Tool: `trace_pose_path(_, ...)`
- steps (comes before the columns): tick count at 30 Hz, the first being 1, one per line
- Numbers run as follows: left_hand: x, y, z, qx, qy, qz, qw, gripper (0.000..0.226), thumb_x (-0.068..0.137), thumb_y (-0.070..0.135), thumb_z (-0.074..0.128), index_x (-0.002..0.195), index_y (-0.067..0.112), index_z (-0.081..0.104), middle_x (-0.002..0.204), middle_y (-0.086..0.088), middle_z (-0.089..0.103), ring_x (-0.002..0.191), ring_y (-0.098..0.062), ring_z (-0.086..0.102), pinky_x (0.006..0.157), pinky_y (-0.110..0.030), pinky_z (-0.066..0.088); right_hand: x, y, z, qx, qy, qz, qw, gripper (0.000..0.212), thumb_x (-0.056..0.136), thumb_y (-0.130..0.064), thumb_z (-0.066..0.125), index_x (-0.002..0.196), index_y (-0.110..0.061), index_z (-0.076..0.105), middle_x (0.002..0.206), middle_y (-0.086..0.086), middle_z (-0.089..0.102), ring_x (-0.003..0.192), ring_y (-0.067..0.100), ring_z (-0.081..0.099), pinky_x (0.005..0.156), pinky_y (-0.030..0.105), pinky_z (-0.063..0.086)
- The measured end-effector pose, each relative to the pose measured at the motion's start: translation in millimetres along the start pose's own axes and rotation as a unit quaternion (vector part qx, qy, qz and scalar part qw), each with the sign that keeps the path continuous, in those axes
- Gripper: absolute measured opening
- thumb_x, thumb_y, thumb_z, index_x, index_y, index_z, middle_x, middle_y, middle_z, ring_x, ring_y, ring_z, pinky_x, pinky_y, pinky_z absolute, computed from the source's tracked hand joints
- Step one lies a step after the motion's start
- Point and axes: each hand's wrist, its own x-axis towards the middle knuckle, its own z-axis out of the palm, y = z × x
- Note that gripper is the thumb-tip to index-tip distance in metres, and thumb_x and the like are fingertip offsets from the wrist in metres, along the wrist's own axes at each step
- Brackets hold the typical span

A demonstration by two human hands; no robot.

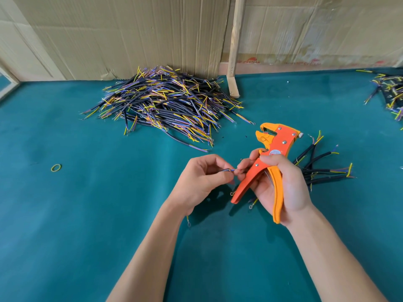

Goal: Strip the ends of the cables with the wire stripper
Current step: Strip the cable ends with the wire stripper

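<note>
— Holding the wire stripper [275, 149], is that the right hand [281, 184]?

— Yes. Its fingers curl round the two handles, thumb across the orange body, and the tool's head points up toward twelve o'clock. The handles stand splayed apart.

— And the left hand [201, 179]?

— It pinches the thin coloured ends of one cable [229, 170] between thumb and fingertips, at about nine o'clock from the stripper's handles. The right hand's fingertips touch the same wire ends from the other side. How the rest of that cable runs I cannot tell; the left hand hides it.

— Where are the other cables?

— A big heap [165, 105] of black cables with yellow, blue and purple cores lies on the green mat [87, 214] at eleven o'clock from the hands, against the cardboard wall [130, 29]. A small bunch [322, 166] lies just behind the right hand, at three o'clock. Another pile [390, 92] sits at the mat's far edge, around two o'clock.

— Anything else?

— A yellow-green rubber band [56, 168] at nine o'clock, well apart from the left hand, and a wooden post [234, 46] standing at twelve o'clock.
</note>
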Motion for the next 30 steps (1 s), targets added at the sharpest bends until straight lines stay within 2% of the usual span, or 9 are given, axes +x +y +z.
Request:
trace_pose_path(2,1.1,-1.5,1.0,0.017,0.002,-0.005,1.0,0.004,0.086,0.008,0.07,0.086,0.008,0.066,0.087,-0.015,0.077,0.059,-0.014,0.052,0.053,-0.016,0.04,0.3,-0.1,-0.7,0.004,0.0,0.001,1.0,0.017,0.082,-0.018,0.058,0.094,-0.007,0.06,0.083,0.021,0.067,0.079,0.032,0.068,0.075,0.036,0.061)
trace_pose_path(7,1.5,1.2,0.3,0.013,-0.016,-0.017,1.0,0.008,0.086,0.016,0.066,0.088,0.01,0.061,0.085,-0.007,0.078,0.048,-0.012,0.047,0.049,-0.013,0.039,1.0,-0.1,-0.9,0.013,-0.002,0.003,1.0,0.016,0.082,-0.018,0.058,0.094,-0.007,0.059,0.084,0.021,0.068,0.076,0.031,0.068,0.071,0.037,0.06)
trace_pose_path(10,1.3,3.4,0.1,0.023,-0.017,-0.022,0.999,0.005,0.084,0.018,0.064,0.086,0.013,0.062,0.084,-0.007,0.077,0.048,-0.013,0.046,0.047,-0.014,0.036,1.3,0.4,-1.2,-0.004,-0.011,0.003,1.0,0.015,0.083,-0.018,0.058,0.094,-0.008,0.059,0.084,0.02,0.067,0.076,0.031,0.067,0.078,0.042,0.061)
trace_pose_path(13,2.1,4.0,1.7,0.031,-0.006,-0.026,0.999,0.005,0.08,0.018,0.061,0.082,0.018,0.065,0.082,-0.009,0.075,0.056,-0.018,0.046,0.05,-0.019,0.036,0.9,0.9,-0.3,-0.019,-0.017,0.005,1.0,0.015,0.083,-0.019,0.058,0.094,-0.008,0.059,0.084,0.021,0.067,0.076,0.033,0.065,0.081,0.045,0.061)
trace_pose_path(16,3.1,4.3,5.0,0.013,0.009,-0.024,1.0,0.005,0.077,0.015,0.059,0.078,0.016,0.064,0.077,-0.01,0.073,0.069,-0.026,0.051,0.05,-0.019,0.036,0.4,1.6,1.8,-0.021,-0.014,0.005,1.0,0.016,0.082,-0.018,0.058,0.094,-0.007,0.059,0.084,0.021,0.068,0.075,0.033,0.067,0.075,0.041,0.061)
trace_pose_path(21,2.8,7.9,6.6,0.008,-0.005,-0.029,1.0,0.005,0.077,0.013,0.054,0.074,0.012,0.058,0.067,0.0,0.069,0.053,-0.007,0.058,0.045,-0.012,0.037,0.1,3.0,3.5,-0.013,-0.016,0.011,1.0,0.017,0.082,-0.019,0.059,0.094,-0.007,0.061,0.085,0.021,0.067,0.075,0.034,0.066,0.071,0.04,0.06)
trace_pose_path(24,3.2,10.4,4.0,0.003,-0.023,-0.038,0.999,0.005,0.075,0.011,0.052,0.072,0.012,0.056,0.066,-0.002,0.068,0.048,-0.008,0.057,0.042,-0.011,0.036,0.2,3.6,3.9,0.001,-0.013,0.017,1.0,0.017,0.081,-0.019,0.06,0.092,-0.007,0.064,0.085,0.021,0.067,0.074,0.033,0.067,0.07,0.041,0.06)
trace_pose_path(28,5.1,10.4,0.2,0.029,-0.031,-0.06,0.997,0.006,0.071,0.017,0.055,0.068,0.022,0.058,0.07,-0.007,0.068,0.052,-0.014,0.049,0.045,-0.019,0.029,1.1,4.5,4.4,0.014,-0.015,0.028,0.999,0.017,0.081,-0.02,0.061,0.091,-0.006,0.065,0.085,0.021,0.067,0.073,0.034,0.066,0.072,0.041,0.06)
trace_pose_path(30,5.5,10.6,-1.2,0.013,-0.036,-0.063,0.997,0.006,0.069,0.017,0.057,0.068,0.023,0.059,0.068,-0.007,0.064,0.05,-0.01,0.045,0.042,-0.015,0.027,1.7,4.7,4.7,0.01,-0.011,0.03,0.999,0.019,0.081,-0.02,0.062,0.093,-0.006,0.064,0.085,0.021,0.067,0.074,0.033,0.066,0.073,0.038,0.06)
